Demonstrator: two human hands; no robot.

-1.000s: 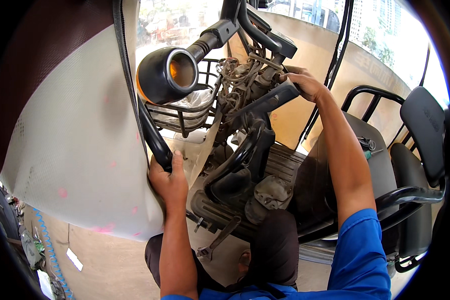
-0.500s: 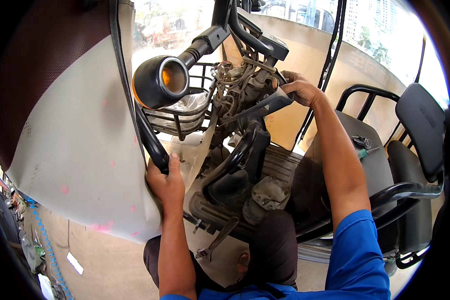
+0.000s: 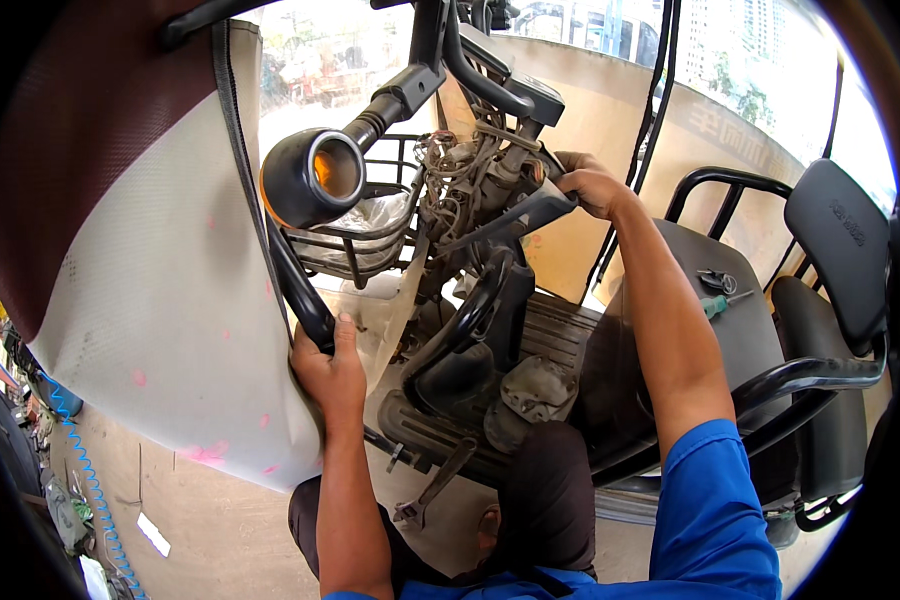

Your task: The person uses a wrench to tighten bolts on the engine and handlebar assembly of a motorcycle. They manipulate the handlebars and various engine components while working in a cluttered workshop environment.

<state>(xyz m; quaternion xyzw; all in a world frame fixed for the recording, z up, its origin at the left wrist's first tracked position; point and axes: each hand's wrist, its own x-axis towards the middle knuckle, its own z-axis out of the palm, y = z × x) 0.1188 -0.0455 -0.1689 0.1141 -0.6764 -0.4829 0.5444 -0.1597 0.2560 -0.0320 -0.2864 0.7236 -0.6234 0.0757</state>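
Our left hand [image 3: 330,368] wraps its grip round the lower end of the black bar [image 3: 299,290], likely to steady it; and over here our right hand [image 3: 594,188] pinches the dark panel [image 3: 525,217] by its upper end, just beside the tangled wires [image 3: 460,185], perhaps so we can see them clearly.
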